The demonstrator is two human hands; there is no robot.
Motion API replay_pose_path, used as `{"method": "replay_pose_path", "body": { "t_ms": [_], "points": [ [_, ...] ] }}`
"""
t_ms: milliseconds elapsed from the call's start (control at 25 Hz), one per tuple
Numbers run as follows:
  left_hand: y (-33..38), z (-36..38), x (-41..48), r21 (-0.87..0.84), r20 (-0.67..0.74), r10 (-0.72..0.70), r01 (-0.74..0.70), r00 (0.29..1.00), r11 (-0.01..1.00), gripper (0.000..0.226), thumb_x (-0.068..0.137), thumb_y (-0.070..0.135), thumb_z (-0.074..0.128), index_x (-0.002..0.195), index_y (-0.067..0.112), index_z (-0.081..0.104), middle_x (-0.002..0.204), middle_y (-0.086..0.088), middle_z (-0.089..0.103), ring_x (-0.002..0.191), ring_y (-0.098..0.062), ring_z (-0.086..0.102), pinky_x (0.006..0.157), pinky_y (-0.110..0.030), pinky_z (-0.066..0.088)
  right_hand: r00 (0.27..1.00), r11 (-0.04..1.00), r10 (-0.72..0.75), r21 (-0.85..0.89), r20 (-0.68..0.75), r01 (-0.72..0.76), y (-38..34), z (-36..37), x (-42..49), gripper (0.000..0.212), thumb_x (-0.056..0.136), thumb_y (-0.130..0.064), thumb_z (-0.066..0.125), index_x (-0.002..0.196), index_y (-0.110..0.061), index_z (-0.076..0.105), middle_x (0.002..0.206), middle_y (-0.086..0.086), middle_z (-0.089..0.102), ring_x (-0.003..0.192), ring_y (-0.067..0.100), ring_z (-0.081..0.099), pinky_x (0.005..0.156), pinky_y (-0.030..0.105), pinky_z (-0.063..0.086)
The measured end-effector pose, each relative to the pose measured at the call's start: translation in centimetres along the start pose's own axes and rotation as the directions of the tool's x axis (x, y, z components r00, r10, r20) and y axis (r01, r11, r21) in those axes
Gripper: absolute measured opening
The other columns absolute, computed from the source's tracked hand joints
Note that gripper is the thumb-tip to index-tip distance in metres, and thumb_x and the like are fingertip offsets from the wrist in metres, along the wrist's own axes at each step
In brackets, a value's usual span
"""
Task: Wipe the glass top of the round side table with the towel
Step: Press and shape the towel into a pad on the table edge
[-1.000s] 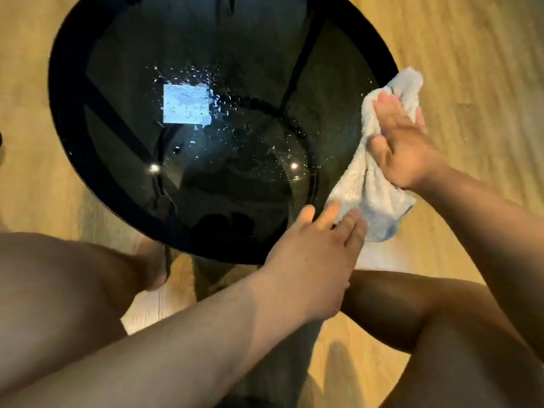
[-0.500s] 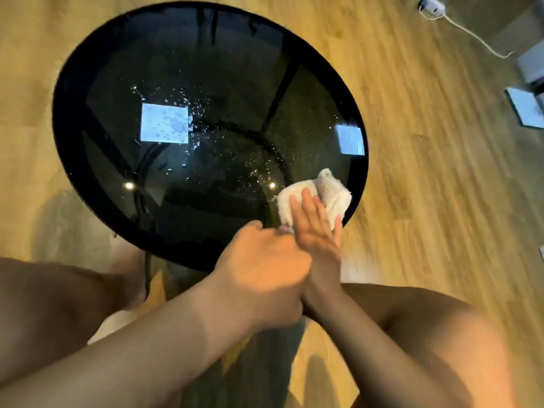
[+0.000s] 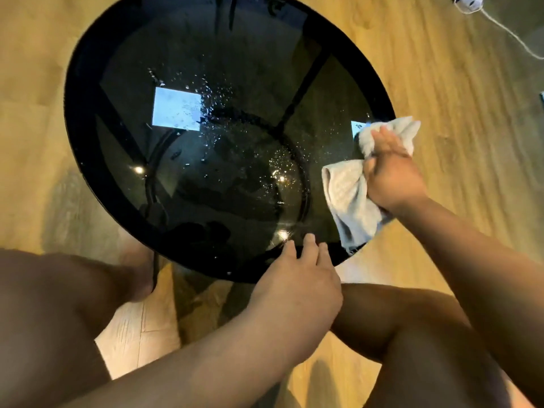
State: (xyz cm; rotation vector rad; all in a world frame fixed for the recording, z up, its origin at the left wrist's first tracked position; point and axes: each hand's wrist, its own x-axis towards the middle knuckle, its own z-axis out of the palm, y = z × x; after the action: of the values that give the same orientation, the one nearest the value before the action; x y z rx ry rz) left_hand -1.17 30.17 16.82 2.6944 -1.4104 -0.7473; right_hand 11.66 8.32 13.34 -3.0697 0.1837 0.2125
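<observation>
The round side table (image 3: 88, 160) has a dark glass top inside a black rim, speckled with water droplets near its middle. A pale grey towel (image 3: 351, 198) lies bunched at the table's right edge, partly hanging over the rim. My right hand (image 3: 391, 172) grips the towel's upper part there. My left hand (image 3: 297, 275) rests on the near rim with its fingers spread on the glass, holding nothing.
My bare knees sit close under the table's near side, with a foot (image 3: 138, 272) at the lower left rim. The floor (image 3: 459, 119) is light wood. A white plug and cable (image 3: 471, 4) lie at the far right.
My right hand has swept the towel from the near right of the glass out to the right edge. My left hand has drawn apart from it and settled on the near rim.
</observation>
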Motion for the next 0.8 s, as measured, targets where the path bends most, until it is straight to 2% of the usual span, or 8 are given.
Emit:
{"method": "replay_pose_path", "body": {
  "t_ms": [160,240,320,400,480,560,680,800],
  "points": [
    [0.1,0.4,-0.3,0.048,-0.036,0.015,-0.013,0.999,0.999,0.071,0.094,0.021,0.059,0.151,0.003,0.02,0.16,-0.027,0.006,0.147,-0.047,0.005,0.116,-0.06,0.021,0.995,0.997,0.069,0.035,-0.069,-0.066,0.1,-0.3,4.1,0.049,0.098,-0.023,0.035,0.146,-0.013,0.037,0.157,0.01,0.03,0.146,0.025,0.021,0.118,0.044,0.017],
    [0.2,0.1,-0.8,0.056,-0.074,-0.014,0.018,0.997,0.998,0.056,0.094,0.022,0.058,0.143,0.003,0.038,0.154,-0.027,0.025,0.14,-0.045,0.023,0.108,-0.055,0.034,0.994,0.994,0.076,0.084,-0.08,-0.069,-0.8,0.5,0.8,0.051,0.099,-0.027,0.035,0.149,-0.016,0.035,0.159,0.007,0.028,0.148,0.022,0.018,0.119,0.034,0.011],
    [0.3,-0.3,-1.4,0.026,-0.122,-0.019,0.023,0.992,0.999,0.037,0.092,0.023,0.06,0.126,0.007,0.056,0.132,-0.019,0.048,0.121,-0.034,0.041,0.092,-0.046,0.043,0.994,0.99,0.085,0.117,-0.074,-0.076,-2.6,0.7,-4.3,0.056,0.1,-0.044,0.031,0.151,-0.02,0.031,0.16,0.003,0.024,0.148,0.02,0.015,0.117,0.031,0.008],
    [0.3,-0.6,-2.4,-0.03,-0.162,-0.046,0.042,0.986,0.999,0.032,0.093,0.026,0.06,0.121,0.01,0.059,0.12,-0.014,0.056,0.112,-0.029,0.048,0.089,-0.044,0.045,0.993,0.986,0.1,0.139,-0.054,-0.092,-4.7,1.1,-9.5,0.069,0.095,-0.062,0.024,0.152,-0.024,0.028,0.161,-0.001,0.02,0.149,0.017,0.011,0.119,0.036,0.008],
    [-0.4,-0.7,-3.6,-0.141,-0.253,-0.115,0.081,0.961,0.987,0.04,0.096,0.029,0.052,0.13,0.008,0.053,0.126,-0.013,0.057,0.118,-0.029,0.05,0.095,-0.046,0.042,0.999,0.991,0.029,0.129,-0.041,-0.023,-7.8,2.3,-14.1,0.066,0.094,-0.056,0.033,0.151,-0.024,0.029,0.161,-0.003,0.02,0.149,0.018,0.011,0.12,0.044,0.011],
    [-2.0,-1.0,-4.9,-0.207,-0.371,-0.208,0.138,0.905,0.969,0.04,0.092,0.034,0.052,0.125,0.012,0.059,0.126,-0.009,0.059,0.118,-0.027,0.053,0.095,-0.043,0.043,0.995,0.988,-0.067,0.145,0.078,0.055,-11.3,5.7,-17.1,0.059,0.095,-0.04,0.051,0.149,-0.022,0.035,0.159,-0.005,0.023,0.148,0.015,0.015,0.12,0.045,0.014],
    [-3.3,-1.4,-5.7,-0.233,-0.405,-0.249,0.164,0.88,0.959,0.028,0.092,0.037,0.051,0.111,0.02,0.063,0.114,-0.002,0.062,0.108,-0.023,0.054,0.087,-0.039,0.047,0.948,0.984,-0.123,0.158,0.295,0.078,-13.7,7.5,-18.0,0.069,0.087,-0.04,0.065,0.146,-0.018,0.038,0.157,-0.002,0.03,0.145,0.013,0.024,0.116,0.036,0.024],
    [-3.2,-1.4,-4.8,-0.226,-0.429,-0.256,0.171,0.866,0.959,0.028,0.091,0.034,0.051,0.104,0.014,0.065,0.102,-0.006,0.063,0.098,-0.026,0.057,0.08,-0.038,0.046,0.899,0.872,-0.437,0.229,-0.037,0.433,-8.4,3.3,-15.1,0.048,0.079,-0.027,0.074,0.122,-0.008,0.066,0.131,0.009,0.061,0.127,0.027,0.053,0.106,0.049,0.038]
  ]
}}
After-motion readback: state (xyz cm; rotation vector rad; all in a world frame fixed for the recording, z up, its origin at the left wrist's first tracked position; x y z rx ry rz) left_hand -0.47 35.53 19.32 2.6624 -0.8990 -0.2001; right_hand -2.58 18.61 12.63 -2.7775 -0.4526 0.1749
